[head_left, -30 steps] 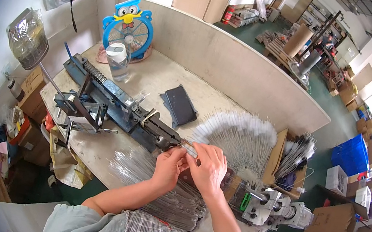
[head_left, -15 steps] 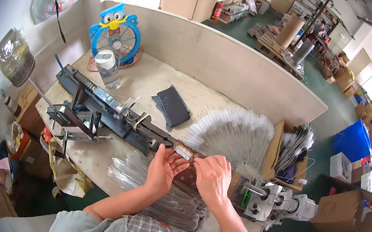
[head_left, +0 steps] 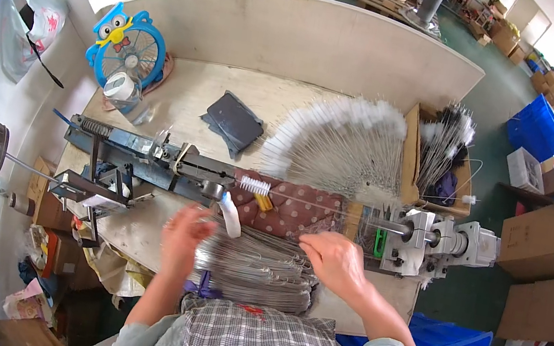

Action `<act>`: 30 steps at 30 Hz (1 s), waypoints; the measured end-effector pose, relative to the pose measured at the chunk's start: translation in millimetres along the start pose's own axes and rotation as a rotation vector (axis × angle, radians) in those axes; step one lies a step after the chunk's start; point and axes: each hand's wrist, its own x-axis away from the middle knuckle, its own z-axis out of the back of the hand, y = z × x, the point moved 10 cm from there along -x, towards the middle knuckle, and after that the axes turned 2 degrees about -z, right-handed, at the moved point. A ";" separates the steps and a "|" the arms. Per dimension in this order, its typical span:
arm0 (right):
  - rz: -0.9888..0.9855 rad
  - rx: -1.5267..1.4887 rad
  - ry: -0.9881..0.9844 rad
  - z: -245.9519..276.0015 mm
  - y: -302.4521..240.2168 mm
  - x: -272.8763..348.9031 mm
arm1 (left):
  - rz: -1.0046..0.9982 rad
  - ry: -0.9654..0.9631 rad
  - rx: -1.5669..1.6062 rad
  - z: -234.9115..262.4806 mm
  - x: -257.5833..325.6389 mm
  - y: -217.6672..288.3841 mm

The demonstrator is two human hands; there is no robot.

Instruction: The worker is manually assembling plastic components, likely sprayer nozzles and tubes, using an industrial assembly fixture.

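Head view looks down on a table (head_left: 181,87) crossed by a long metal twisting machine (head_left: 147,162), with a motor unit (head_left: 441,241) at the right of the frame. Both hands rest on a stack of bent wires (head_left: 253,272) at the lower centre, just in front of the person, probably kept close so single wires are easy to pick off. The left hand (head_left: 185,229) lies spread with loose fingers on the stack's left end; the right hand (head_left: 336,260) curls over its right end, perhaps pinching a wire, though the grip is hidden under the fingers. Finished white-tipped brushes (head_left: 340,143) fan out behind the machine. One small brush (head_left: 256,186) sits on its spindle. The wires' near ends vanish under the person's checked shirt (head_left: 255,345).
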 end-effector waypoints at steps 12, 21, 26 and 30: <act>-0.119 0.086 -0.267 -21.5 20.0 12.6 | -0.344 0.905 0.302 418.4 2.4 66.4; -0.123 0.180 -0.333 -26.0 28.9 16.2 | -0.135 0.411 0.480 173.8 -14.5 -27.4; -0.129 0.151 -0.337 -29.9 35.5 20.6 | 0.117 -0.111 0.116 -35.2 1.4 -21.2; -0.124 0.131 -0.319 -31.6 35.3 28.2 | 0.201 -0.030 0.001 -79.8 6.8 -45.5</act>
